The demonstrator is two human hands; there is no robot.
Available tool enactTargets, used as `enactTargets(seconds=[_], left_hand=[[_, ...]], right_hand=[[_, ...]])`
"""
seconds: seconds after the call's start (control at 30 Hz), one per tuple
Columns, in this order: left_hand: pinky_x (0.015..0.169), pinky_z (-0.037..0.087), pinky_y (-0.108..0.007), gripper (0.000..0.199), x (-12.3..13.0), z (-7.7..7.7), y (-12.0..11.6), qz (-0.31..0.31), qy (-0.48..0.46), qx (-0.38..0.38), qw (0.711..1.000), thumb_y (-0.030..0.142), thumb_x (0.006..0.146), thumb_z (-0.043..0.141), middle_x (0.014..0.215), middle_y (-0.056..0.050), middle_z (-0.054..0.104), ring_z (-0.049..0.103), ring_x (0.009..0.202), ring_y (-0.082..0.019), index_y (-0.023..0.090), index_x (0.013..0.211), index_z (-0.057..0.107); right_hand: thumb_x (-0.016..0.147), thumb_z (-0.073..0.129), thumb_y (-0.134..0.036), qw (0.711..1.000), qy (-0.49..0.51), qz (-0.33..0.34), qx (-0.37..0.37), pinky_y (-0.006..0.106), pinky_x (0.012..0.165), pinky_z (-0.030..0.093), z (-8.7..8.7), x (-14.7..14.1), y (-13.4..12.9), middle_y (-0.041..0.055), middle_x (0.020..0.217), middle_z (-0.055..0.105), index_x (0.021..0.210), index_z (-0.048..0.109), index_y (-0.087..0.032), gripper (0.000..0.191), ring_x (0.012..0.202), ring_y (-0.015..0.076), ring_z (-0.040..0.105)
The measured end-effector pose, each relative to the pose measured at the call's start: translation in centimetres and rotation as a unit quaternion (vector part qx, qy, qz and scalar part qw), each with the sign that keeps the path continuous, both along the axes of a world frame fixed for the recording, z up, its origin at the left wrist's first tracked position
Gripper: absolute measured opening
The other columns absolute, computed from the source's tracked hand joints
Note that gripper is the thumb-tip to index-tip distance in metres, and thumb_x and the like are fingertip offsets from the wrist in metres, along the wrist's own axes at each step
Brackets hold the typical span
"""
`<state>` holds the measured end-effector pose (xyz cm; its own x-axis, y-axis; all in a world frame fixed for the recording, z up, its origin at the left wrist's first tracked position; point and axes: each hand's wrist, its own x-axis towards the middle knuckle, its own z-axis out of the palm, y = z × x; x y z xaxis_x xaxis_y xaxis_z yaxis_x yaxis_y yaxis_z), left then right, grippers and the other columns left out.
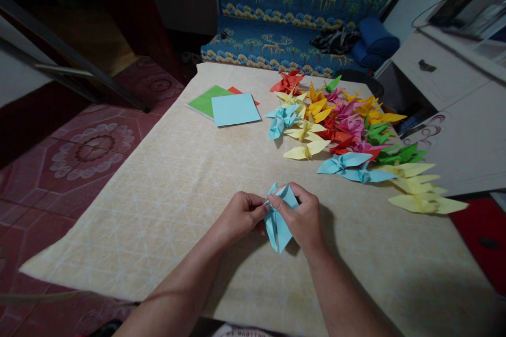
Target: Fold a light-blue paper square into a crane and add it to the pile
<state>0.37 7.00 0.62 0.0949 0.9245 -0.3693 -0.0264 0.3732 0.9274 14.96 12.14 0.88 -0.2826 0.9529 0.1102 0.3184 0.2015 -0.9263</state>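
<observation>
The left hand (244,216) and right hand (305,217) gripped a partly folded light-blue paper (283,233) toward the near edge of the cream-clothed table (158,210), seemingly mid-crease; another fold likely called for aligned edges.

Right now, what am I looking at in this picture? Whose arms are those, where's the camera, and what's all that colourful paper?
There's no robot here. These are a person's own bare arms, and the camera sits on that person's head, looking forward and down. That's why the arms come in from the bottom of this one picture.

The left hand and the right hand are both holding a folded light blue paper above a table with a pale patterned cloth.

Farther back lie flat sheets: a light blue sheet on top, with a green sheet and a red sheet peeking out. To the right is a crowd of folded paper shapes in many colours. They look like birds!
</observation>
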Motion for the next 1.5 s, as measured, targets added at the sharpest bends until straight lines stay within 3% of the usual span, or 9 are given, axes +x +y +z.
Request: enactTargets(seconds=[0.2,0.43,0.67,0.83,0.9,1.0,1.17,1.37,1.5], left_hand=[[0.046,0.041,-0.022,0.041,-0.1,-0.2,0.0,-0.009,-0.008,0.002,1.000,0.046,0.083,0.062,0.051,-0.003,0.055,0.053,0.045,-0.011,0.012,0.061,0.062],[0.047,0.039,-0.020,0.037,-0.1,-0.5,-0.2,-0.023,0.017,0.015,0.999,0.040,0.086,0.057,0.053,-0.002,0.055,0.052,0.046,-0.011,0.012,0.062,0.061],[0.046,0.038,-0.020,0.038,-0.1,-0.2,-0.2,-0.022,0.005,0.010,1.000,0.042,0.083,0.062,0.051,-0.002,0.054,0.050,0.046,-0.010,0.011,0.061,0.063],[0.051,0.043,-0.023,0.038,0.1,0.3,0.0,0.065,-0.063,0.001,0.996,0.047,0.076,0.071,0.057,-0.005,0.062,0.054,0.048,-0.012,0.009,0.067,0.070],[0.051,0.043,-0.024,0.037,0.1,0.4,0.1,0.118,-0.078,0.005,0.990,0.045,0.073,0.074,0.060,-0.006,0.065,0.055,0.048,-0.011,0.009,0.073,0.073],[0.050,0.043,-0.024,0.034,-0.1,0.4,0.2,0.169,-0.080,0.017,0.982,0.043,0.072,0.075,0.059,-0.005,0.065,0.054,0.047,-0.011,0.009,0.073,0.074],[0.048,0.045,-0.024,0.031,-0.2,0.4,0.3,0.184,-0.095,0.021,0.978,0.038,0.071,0.078,0.061,-0.004,0.065,0.054,0.046,-0.010,0.008,0.077,0.074],[0.042,0.044,-0.021,0.027,0.0,0.1,0.2,0.173,-0.106,0.040,0.978,0.030,0.066,0.080,0.061,-0.002,0.063,0.052,0.048,-0.010,0.009,0.082,0.074],[0.043,0.042,-0.020,0.026,-0.1,-0.5,0.2,0.209,-0.053,0.051,0.975,0.020,0.067,0.076,0.064,-0.001,0.066,0.050,0.047,-0.008,0.012,0.092,0.076]], right_hand=[[0.078,0.070,-0.036,1.000,-0.008,-0.011,0.018,0.024,0.051,0.037,-0.3,0.2,0.1,-0.0045,0.055,0.048,0.059,0.053,-0.022,0.029,0.053,0.0128,0.045],[0.086,0.061,-0.031,0.999,0.020,0.001,0.044,0.026,0.058,0.039,-0.2,0.1,0.3,-0.0028,0.060,0.048,0.055,0.048,-0.022,0.035,0.059,0.0142,0.048],[0.093,0.047,-0.033,0.998,0.068,0.017,-0.006,0.028,0.066,0.045,-0.3,0.5,0.5,0.0014,0.070,0.064,0.068,0.067,-0.022,0.034,0.070,0.0182,0.061],[0.098,0.034,-0.049,0.987,0.133,-0.072,-0.059,0.030,0.074,0.049,-1.2,1.0,0.7,0.0075,0.095,0.072,0.095,0.072,-0.019,0.050,0.083,0.0205,0.065],[0.097,0.037,-0.053,0.984,0.146,-0.083,-0.066,0.031,0.073,0.050,-1.4,1.2,0.7,0.0076,0.094,0.072,0.101,0.071,-0.019,0.049,0.083,0.0207,0.065],[0.093,0.048,-0.050,0.986,0.143,-0.068,-0.055,0.028,0.068,0.049,-1.0,1.2,0.5,0.0049,0.086,0.071,0.096,0.070,-0.020,0.037,0.079,0.0194,0.064],[0.081,0.068,-0.041,0.990,0.119,-0.031,-0.062,0.025,0.056,0.047,-0.3,0.8,0.0,0.0014,0.072,0.068,0.088,0.069,-0.020,0.022,0.063,0.0169,0.061],[0.083,0.067,-0.033,0.997,0.081,0.014,-0.014,0.028,0.064,0.052,-0.5,0.7,-0.5,0.0031,0.082,0.071,0.092,0.070,-0.023,0.014,0.072,0.0187,0.066],[0.081,0.067,-0.027,0.998,0.051,0.022,0.030,0.029,0.067,0.053,-0.4,0.6,-0.6,0.0036,0.089,0.072,0.098,0.068,-0.023,0.017,0.076,0.0189,0.067]])
